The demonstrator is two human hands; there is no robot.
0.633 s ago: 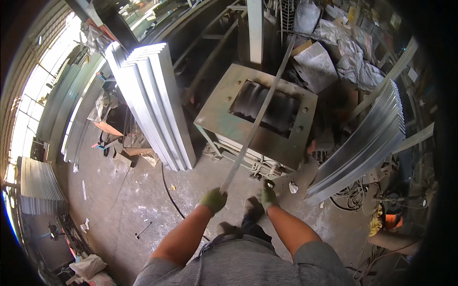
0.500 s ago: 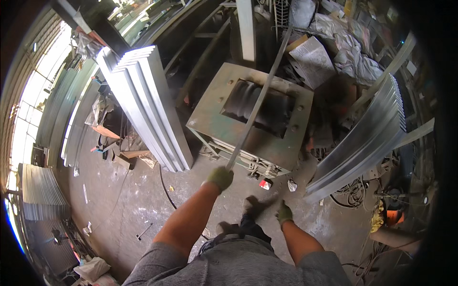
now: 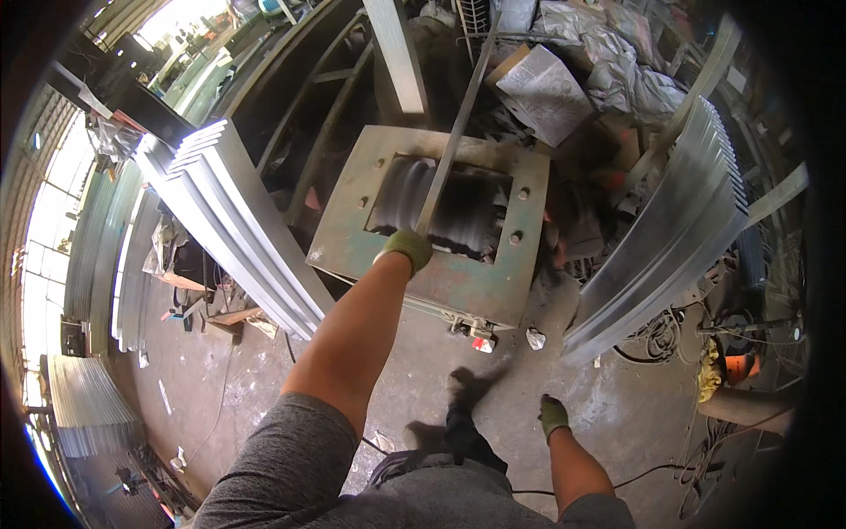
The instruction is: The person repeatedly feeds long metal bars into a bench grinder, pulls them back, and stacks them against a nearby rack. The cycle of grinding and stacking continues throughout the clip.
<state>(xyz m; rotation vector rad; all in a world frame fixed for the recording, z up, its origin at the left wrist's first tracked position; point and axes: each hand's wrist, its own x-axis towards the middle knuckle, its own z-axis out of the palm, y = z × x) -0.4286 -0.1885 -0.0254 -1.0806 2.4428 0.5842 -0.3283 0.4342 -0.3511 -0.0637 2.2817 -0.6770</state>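
My left hand [image 3: 407, 252], in a green work glove, is closed around the near end of a long, narrow metal bar [image 3: 454, 132]. The bar slants up and away across a green-grey metal machine box [image 3: 352, 207]. In the machine's rectangular top opening a dark, blurred roller [image 3: 467, 207] shows, partly behind the bar. Out to the right, above the floor, hangs my right hand [image 3: 553, 414], also gloved. Its fingers look loosely extended, and nothing shows in them.
Bright metal profiles [image 3: 238, 212] lean in a stack left of the machine. More long metal strips [image 3: 661, 238] stand to its right. A coil of cable [image 3: 652, 339] lies by their foot. Crumpled sacks [image 3: 617, 70] and a cardboard piece [image 3: 546, 93] lie behind.
My left hand has moved forward with the bar, from in front of the machine to over its near top. The right hand has swung slightly outward and down. The view has shifted.
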